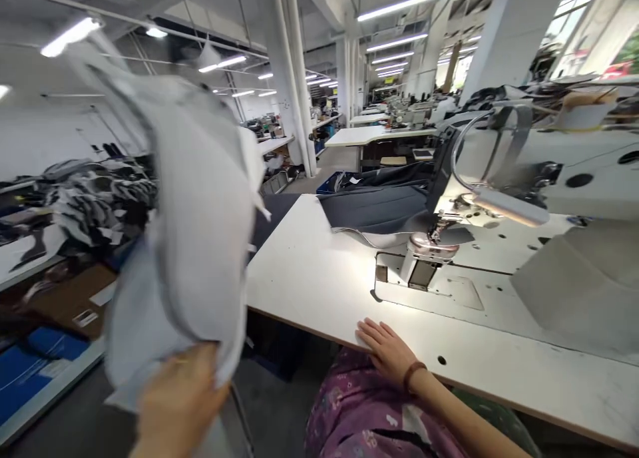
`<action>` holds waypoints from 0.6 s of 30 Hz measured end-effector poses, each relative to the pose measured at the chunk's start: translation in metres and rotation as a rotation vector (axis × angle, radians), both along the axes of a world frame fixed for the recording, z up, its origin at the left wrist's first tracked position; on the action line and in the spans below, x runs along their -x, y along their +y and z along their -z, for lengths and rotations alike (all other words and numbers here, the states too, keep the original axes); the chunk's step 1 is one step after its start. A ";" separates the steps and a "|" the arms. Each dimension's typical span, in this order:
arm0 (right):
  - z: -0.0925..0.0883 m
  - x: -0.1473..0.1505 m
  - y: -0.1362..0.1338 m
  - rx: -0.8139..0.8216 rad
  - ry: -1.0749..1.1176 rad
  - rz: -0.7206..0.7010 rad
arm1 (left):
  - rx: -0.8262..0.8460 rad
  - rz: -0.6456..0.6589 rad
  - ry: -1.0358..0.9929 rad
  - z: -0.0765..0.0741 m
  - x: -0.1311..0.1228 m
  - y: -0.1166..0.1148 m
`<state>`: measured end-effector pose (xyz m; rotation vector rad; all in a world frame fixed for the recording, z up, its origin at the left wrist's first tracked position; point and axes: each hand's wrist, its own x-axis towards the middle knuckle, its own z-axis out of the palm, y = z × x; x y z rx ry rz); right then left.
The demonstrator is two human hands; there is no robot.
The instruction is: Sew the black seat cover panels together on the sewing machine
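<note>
My left hand (pixel 182 398), blurred by motion, is closed around the lower end of a light grey fabric piece (pixel 204 212) with curved, layered edges. The piece stands up in the air left of the white sewing table (pixel 299 285). My right hand (pixel 382 341) lies flat on the table's front edge, fingers stretched out and holding nothing. Beyond it is an industrial sewing machine (pixel 434 235), its lamp lighting the needle area. Dark grey fabric (pixel 374 208) with a pale underside spreads on the table behind and left of the needle.
At right, a grey sheet (pixel 584 285) lies on the table by the machine body. To the left stand heaped fabric pieces (pixel 94 202), a cardboard box (pixel 74 305) and a blue bin (pixel 40 368). More worktables (pixel 369 135) and pillars (pixel 289 72) are farther back.
</note>
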<state>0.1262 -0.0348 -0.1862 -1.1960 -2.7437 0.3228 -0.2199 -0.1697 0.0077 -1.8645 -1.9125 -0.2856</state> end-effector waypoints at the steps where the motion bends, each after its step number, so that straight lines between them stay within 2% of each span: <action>1: -0.001 0.000 0.001 0.006 0.025 0.006 | 0.153 0.045 -0.024 0.018 -0.013 0.021; 4: -0.002 0.000 0.003 0.012 0.107 0.028 | 0.734 0.216 -0.192 0.071 -0.059 0.068; 6: 0.000 0.000 0.005 0.013 0.161 0.049 | 0.915 0.388 -0.259 0.094 -0.077 0.092; 8: 0.004 0.000 0.008 0.003 0.241 0.065 | 0.880 0.507 -0.391 0.103 -0.081 0.119; 9: 0.006 0.000 0.009 -0.008 0.296 0.077 | 0.802 0.509 -0.472 0.103 -0.079 0.134; 12: 0.007 0.003 0.015 -0.057 0.495 0.201 | 0.572 0.369 -0.618 0.105 -0.072 0.180; 15: -0.004 0.014 0.028 -0.152 0.658 0.369 | 0.633 0.364 -0.620 0.112 -0.085 0.207; 18: -0.021 0.038 0.052 -0.193 0.745 0.362 | 0.751 0.368 -0.635 0.113 -0.108 0.208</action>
